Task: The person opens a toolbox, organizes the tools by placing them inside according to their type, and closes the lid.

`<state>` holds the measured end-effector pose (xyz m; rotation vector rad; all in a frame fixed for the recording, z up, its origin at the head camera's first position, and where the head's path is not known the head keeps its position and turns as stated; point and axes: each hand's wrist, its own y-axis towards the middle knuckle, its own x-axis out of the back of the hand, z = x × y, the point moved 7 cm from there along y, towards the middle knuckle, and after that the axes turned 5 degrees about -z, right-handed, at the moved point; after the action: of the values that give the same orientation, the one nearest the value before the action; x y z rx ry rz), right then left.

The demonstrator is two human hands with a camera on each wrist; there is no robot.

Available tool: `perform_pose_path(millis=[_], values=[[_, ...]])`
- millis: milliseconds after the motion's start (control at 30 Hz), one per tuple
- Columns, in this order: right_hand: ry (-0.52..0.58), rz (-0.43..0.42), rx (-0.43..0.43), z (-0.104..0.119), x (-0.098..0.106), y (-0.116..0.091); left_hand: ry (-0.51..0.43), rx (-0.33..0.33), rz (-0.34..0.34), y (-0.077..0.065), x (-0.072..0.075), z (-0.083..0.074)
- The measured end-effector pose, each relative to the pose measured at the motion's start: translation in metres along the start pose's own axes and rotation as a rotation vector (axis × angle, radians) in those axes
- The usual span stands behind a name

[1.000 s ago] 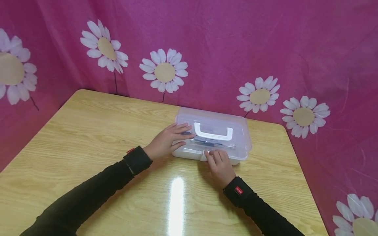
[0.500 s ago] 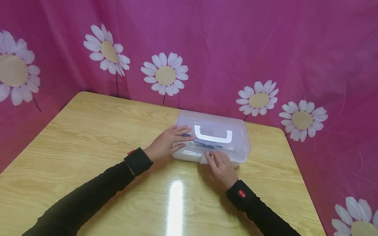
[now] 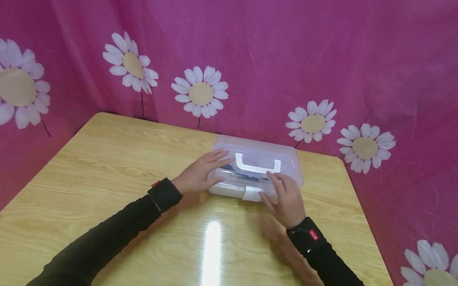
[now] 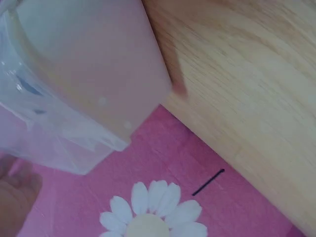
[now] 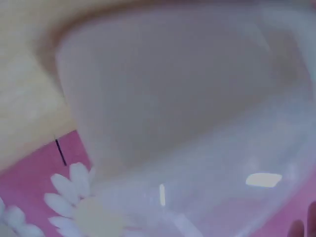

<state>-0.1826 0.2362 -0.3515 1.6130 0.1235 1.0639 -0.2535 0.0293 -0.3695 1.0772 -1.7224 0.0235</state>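
A translucent plastic storage box (image 3: 291, 163) with a white carry handle (image 3: 257, 168) sits near the table's back edge, its lid down. Slim dark items (image 3: 247, 178) show through the clear lid. My left hand (image 3: 198, 172) lies with spread fingers on the box's left front part. My right hand (image 3: 287, 202) is at the front right, thumb beside the white front latch (image 3: 251, 194) and fingers over the lid below the handle. In the left wrist view, the box wall (image 4: 108, 64) fills the upper left. In the right wrist view, the blurred box (image 5: 173, 89) takes up most of the picture.
The box stands on a wood-grain table (image 3: 118, 167) with rounded back corners. A pink curtain (image 3: 250, 59) printed with white daisies hangs right behind and along both sides. A light reflection (image 3: 212, 254) shines on the front of the tabletop.
My right hand has let go of the front latch and moved right, its fingers lifting and loosening over the lid. The left hand stays on the box almost unmoved.
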Motion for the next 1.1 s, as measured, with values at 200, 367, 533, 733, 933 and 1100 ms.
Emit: perform_pose_path(millis=[200, 367, 533, 733, 933, 1100], values=[[0.228, -0.147, -0.500, -0.078, 0.042, 0.016, -0.186, 0.222, -0.112, 0.003, 0.012, 0.028], [0.262, -0.030, -0.753, -0.125, 0.039, -0.005, -0.350, 0.347, -0.148, 0.002, 0.011, 0.047], [0.195, 0.166, -0.735, -0.136, 0.026, -0.024, -0.411, 0.359, -0.091, 0.002, 0.004, 0.051], [0.289, 0.315, -0.643, -0.132, 0.012, -0.030, -0.250, 0.190, 0.002, 0.006, -0.003, 0.034], [0.243, 0.430, -0.526, -0.118, 0.004, -0.024, -0.014, -0.039, 0.050, 0.017, -0.005, 0.012], [0.205, 0.503, -0.485, -0.109, -0.002, -0.020, 0.087, -0.077, 0.096, 0.024, -0.005, 0.005]])
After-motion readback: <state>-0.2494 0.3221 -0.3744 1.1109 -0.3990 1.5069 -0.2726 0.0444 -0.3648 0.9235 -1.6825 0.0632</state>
